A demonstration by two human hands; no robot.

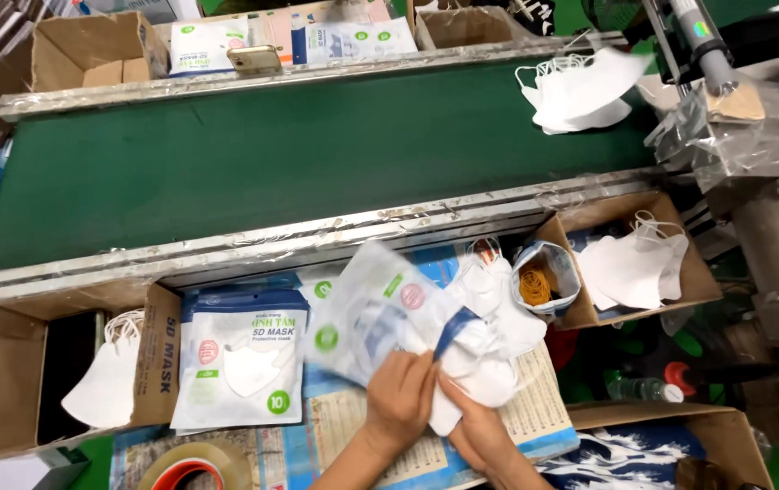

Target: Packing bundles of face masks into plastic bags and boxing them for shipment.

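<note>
White face masks (489, 367) are partway into the clear plastic pouch (376, 318) over our worktop (535, 413); our left hand (400, 399) grips the pouch, our right hand (480, 431) grips the masks, and they are not fully in.

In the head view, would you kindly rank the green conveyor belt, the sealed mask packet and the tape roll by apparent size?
1. Green conveyor belt, largest by far.
2. Sealed mask packet.
3. Tape roll, smallest, though the frame edge cuts it off.
</note>
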